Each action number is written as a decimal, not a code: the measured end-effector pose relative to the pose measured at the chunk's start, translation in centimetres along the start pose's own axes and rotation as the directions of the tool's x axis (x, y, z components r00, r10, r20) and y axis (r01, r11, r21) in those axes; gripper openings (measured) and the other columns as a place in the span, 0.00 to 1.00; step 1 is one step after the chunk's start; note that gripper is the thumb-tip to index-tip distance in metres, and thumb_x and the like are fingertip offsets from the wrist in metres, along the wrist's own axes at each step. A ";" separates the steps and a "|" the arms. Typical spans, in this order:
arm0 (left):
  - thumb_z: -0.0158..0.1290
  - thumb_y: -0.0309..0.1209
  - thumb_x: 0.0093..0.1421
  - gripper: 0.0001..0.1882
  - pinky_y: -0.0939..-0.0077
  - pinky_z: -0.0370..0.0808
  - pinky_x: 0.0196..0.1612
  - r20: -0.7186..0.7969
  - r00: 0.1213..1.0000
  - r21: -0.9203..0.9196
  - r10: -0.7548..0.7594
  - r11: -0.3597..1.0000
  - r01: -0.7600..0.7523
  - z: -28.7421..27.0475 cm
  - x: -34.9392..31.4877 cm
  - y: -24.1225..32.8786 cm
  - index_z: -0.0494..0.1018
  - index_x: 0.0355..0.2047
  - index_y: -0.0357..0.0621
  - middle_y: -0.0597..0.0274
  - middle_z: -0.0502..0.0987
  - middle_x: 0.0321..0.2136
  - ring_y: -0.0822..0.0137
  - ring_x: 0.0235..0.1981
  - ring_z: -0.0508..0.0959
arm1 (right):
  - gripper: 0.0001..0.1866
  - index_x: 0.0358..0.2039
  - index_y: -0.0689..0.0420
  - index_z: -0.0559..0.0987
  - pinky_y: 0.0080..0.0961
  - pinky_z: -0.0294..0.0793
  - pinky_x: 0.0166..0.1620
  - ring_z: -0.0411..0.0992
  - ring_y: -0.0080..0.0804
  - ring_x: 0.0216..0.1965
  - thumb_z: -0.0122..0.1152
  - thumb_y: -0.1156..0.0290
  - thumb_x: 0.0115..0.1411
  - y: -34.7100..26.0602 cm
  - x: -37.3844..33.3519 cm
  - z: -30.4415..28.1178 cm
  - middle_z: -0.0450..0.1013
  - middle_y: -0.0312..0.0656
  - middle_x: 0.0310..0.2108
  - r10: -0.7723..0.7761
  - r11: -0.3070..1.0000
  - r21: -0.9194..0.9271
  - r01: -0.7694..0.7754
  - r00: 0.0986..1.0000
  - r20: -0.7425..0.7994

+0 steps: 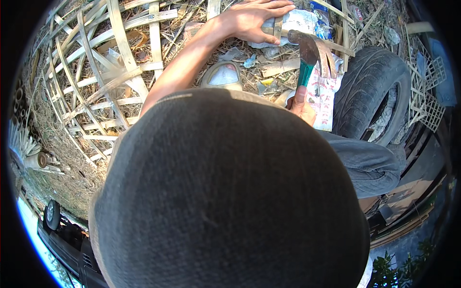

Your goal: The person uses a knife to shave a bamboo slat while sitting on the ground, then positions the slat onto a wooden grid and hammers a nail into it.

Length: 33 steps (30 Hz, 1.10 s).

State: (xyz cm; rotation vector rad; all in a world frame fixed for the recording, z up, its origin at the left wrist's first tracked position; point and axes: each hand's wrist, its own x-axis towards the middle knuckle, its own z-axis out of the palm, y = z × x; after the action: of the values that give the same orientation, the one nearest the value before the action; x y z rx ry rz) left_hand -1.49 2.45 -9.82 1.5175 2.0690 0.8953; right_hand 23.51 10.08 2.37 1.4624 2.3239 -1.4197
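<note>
My left hand (254,20) reaches far forward, its thumb and fingers straddling a pale bamboo piece (274,30) that comes out from under the palm. Closer to me, my right hand (302,109) is closed around the green handle (305,72) of a knife with a broad, rusty, hooked blade (307,45). The blade points away from me and sits just right of the left hand, overlapping bamboo strips (327,62) behind it. Whether blade and bamboo touch, I cannot tell. A printed white sack (324,98) lies beneath on the ground. The lower right hand is partly hidden.
A black tyre (370,89) stands at the right beside my bent leg (370,163). At the left spreads an open lattice of woven bamboo strips (127,41). A shoe (223,75) shows between my arms. A dark cap (225,192) blocks the lower middle. Litter and straw cover the ground.
</note>
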 end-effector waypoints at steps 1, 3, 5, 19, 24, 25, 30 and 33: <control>0.59 0.59 0.55 0.57 0.56 0.51 0.74 0.001 1.000 0.002 -0.008 1.000 0.008 0.0 -0.1 -0.1 0.45 0.74 0.42 0.46 0.49 0.73 0.48 0.75 0.47 | 0.33 0.19 0.60 0.67 0.26 0.53 0.23 0.53 0.18 0.21 0.45 0.46 0.74 -0.3 -0.1 0.1 0.56 0.30 0.15 -0.001 0.999 -0.038 0.002 1.000 0.014; 0.59 0.59 0.56 0.57 0.55 0.50 0.75 0.018 1.000 0.016 -0.014 1.000 0.013 0.0 -0.1 -0.1 0.45 0.74 0.42 0.46 0.48 0.73 0.49 0.75 0.46 | 0.33 0.18 0.60 0.66 0.26 0.53 0.23 0.54 0.18 0.21 0.45 0.46 0.74 -0.8 -0.1 0.2 0.57 0.30 0.15 -0.015 0.998 -0.054 0.016 1.000 0.020; 0.59 0.58 0.56 0.57 0.55 0.50 0.75 0.008 1.000 0.001 -0.001 1.000 0.001 -0.1 0.1 -0.1 0.45 0.74 0.42 0.46 0.48 0.73 0.49 0.75 0.46 | 0.33 0.18 0.61 0.66 0.26 0.53 0.23 0.54 0.19 0.21 0.44 0.47 0.75 -0.9 0.2 0.1 0.57 0.30 0.15 -0.030 0.997 -0.072 0.032 0.999 0.027; 0.60 0.54 0.56 0.55 0.55 0.51 0.74 0.049 0.999 -0.098 -0.007 0.995 0.011 0.2 0.4 0.0 0.45 0.74 0.42 0.49 0.47 0.74 0.49 0.75 0.45 | 0.30 0.28 0.60 0.68 0.25 0.71 0.19 0.66 0.20 0.15 0.38 0.45 0.75 -13.3 9.5 -12.0 0.62 0.32 0.15 0.627 0.570 -0.817 0.086 0.598 0.500; 0.60 0.56 0.55 0.55 0.48 0.51 0.74 0.068 0.997 -0.071 -0.046 0.996 0.050 -0.6 0.6 0.3 0.46 0.74 0.46 0.52 0.47 0.74 0.50 0.75 0.45 | 0.33 0.25 0.66 0.70 0.27 0.75 0.16 0.70 0.26 0.13 0.35 0.50 0.77 -16.2 13.6 -8.7 0.67 0.37 0.14 0.688 0.405 -0.828 0.388 0.467 0.556; 0.60 0.56 0.55 0.55 0.48 0.51 0.74 0.064 0.997 -0.079 -0.038 0.996 0.043 -1.3 0.7 0.9 0.46 0.74 0.46 0.52 0.47 0.74 0.50 0.75 0.45 | 0.33 0.25 0.66 0.70 0.27 0.75 0.16 0.70 0.26 0.13 0.35 0.50 0.77 -16.4 14.3 -8.0 0.67 0.38 0.14 0.680 0.387 -0.808 0.444 0.455 0.575; 0.60 0.57 0.54 0.56 0.34 0.49 0.71 0.126 0.987 -0.019 -0.097 0.995 0.100 -2.0 0.5 1.2 0.46 0.74 0.50 0.54 0.45 0.75 0.51 0.76 0.43 | 0.33 0.27 0.68 0.71 0.26 0.77 0.17 0.71 0.25 0.15 0.33 0.52 0.77 -18.0 16.3 -4.7 0.68 0.40 0.17 0.715 0.275 -0.809 0.520 0.452 0.534; 0.60 0.57 0.53 0.56 0.37 0.47 0.72 0.218 0.970 -0.059 -0.106 0.991 0.122 -3.9 -0.3 1.8 0.46 0.74 0.50 0.55 0.44 0.75 0.53 0.76 0.42 | 0.33 0.28 0.68 0.71 0.25 0.77 0.18 0.70 0.24 0.16 0.31 0.50 0.77 -18.7 16.7 -3.7 0.67 0.38 0.18 0.788 0.215 -0.813 0.540 0.397 0.471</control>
State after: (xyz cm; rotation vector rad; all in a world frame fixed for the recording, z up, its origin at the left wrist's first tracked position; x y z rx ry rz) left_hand -2.77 1.58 -5.81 1.3775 1.9264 0.7210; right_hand 2.00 21.76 9.09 0.1879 1.3961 -0.1022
